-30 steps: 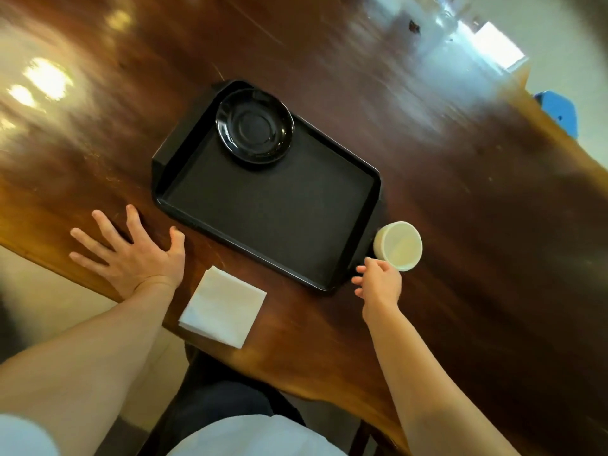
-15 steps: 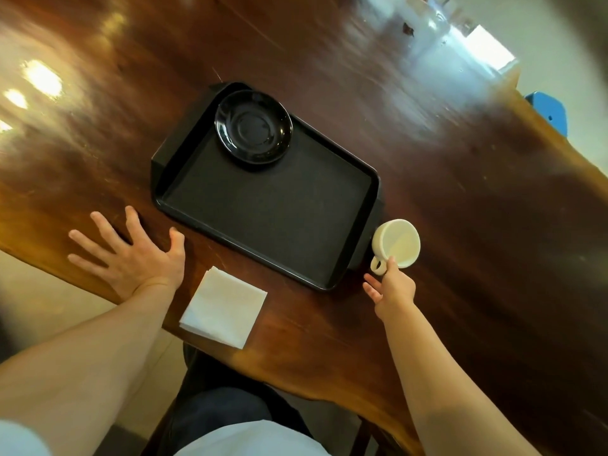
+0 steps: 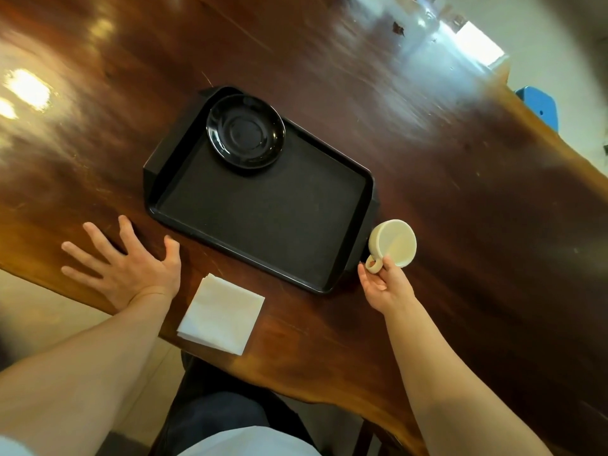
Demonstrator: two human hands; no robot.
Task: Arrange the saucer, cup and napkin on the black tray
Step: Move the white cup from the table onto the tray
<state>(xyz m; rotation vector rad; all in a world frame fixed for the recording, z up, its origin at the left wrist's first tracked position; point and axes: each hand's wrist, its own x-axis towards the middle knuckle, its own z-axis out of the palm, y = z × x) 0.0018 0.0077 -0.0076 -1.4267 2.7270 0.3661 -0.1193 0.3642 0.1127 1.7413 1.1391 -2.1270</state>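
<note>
Now cup (image 3: 393,242) handle between fingers (image 3: 389,262)

At lower right, the right hand (image 3: 385,286) pinches the white cup (image 3: 394,242) by its handle, tilted, just beside the black tray (image 3: 263,222). The black saucer (image 3: 246,131) sits in the tray's upper corner. The left hand (image 3: 126,268) lies flat on the counter (image 3: 460,192) beside the napkin (image 3: 221,313).

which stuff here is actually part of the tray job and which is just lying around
Part of the job:
black tray
black saucer, already on the tray's far corner
white cup, beside the tray, right hand at its handle
white napkin, on the table near the left hand

Just lying about:
blue object past the table's far edge
</note>
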